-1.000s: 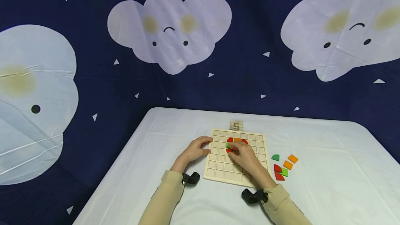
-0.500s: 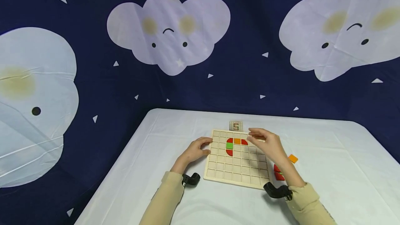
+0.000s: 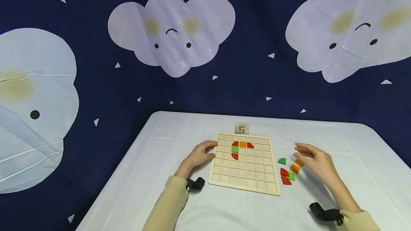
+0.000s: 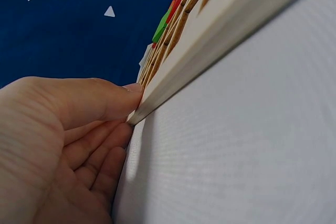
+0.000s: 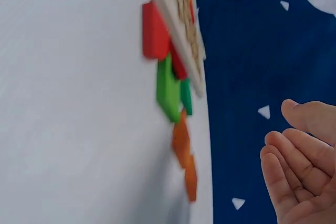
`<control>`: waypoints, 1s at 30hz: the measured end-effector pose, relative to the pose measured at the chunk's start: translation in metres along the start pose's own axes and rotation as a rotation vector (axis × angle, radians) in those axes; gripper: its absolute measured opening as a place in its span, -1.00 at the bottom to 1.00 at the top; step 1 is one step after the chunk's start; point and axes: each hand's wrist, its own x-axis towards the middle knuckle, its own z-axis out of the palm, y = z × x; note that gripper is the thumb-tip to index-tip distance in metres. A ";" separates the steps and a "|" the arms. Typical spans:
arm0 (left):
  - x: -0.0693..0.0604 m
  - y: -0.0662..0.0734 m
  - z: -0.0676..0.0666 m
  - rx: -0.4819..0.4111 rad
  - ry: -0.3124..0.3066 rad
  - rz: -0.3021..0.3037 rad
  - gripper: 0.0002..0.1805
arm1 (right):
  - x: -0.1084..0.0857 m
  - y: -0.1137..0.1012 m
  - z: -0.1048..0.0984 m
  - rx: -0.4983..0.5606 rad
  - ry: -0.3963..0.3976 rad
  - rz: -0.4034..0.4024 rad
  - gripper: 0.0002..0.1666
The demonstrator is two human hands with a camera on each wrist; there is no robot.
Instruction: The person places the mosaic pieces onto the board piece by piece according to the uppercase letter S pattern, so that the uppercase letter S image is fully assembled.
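My left hand [image 3: 199, 153] touches the left edge of a square wooden grid board [image 3: 224, 179], thumb and fingers spread along it. In the left wrist view, the thumb and fingertips meet the board's side. Set in the grid are red quarter-round tiles, an orange square tile [image 3: 242, 144] and a light green square tile [image 3: 235, 149]. Right of the board my right hand [image 3: 318, 161] hovers, holding nothing, beside two loose orange square tiles [image 3: 294, 168]. The right wrist view shows its fingers [image 5: 294, 156] loosely bent and apart from the tiles.
Near the orange tiles lie a dark green quarter-round tile [image 3: 282, 161], a light green square tile [image 3: 291, 176] and two red quarter-round tiles [image 3: 286, 180]. Behind the board is a small pattern card [image 3: 242, 128]. All rest on a white-covered table [image 3: 346, 145] before a dark blue cloud-print backdrop.
My right hand has left the tiles on the board and moved right to above the loose orange tiles. The left hand stays at the board's edge.
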 end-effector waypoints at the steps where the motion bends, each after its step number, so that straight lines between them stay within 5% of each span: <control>1: 0.000 0.000 0.000 0.014 0.004 0.020 -0.50 | -0.003 -0.002 -0.003 -0.007 -0.002 -0.001 -0.47; 4: -0.001 -0.002 0.000 0.018 0.006 0.043 -0.51 | -0.010 -0.004 -0.010 -0.025 -0.022 0.000 -0.50; 15: 0.002 -0.002 0.001 0.014 -0.001 -0.026 -0.49 | -0.024 0.009 -0.003 -0.114 -0.075 0.005 -0.49; 30: 0.002 -0.003 0.001 0.012 0.001 -0.020 -0.49 | -0.026 0.019 0.011 -0.166 0.084 -0.114 -0.57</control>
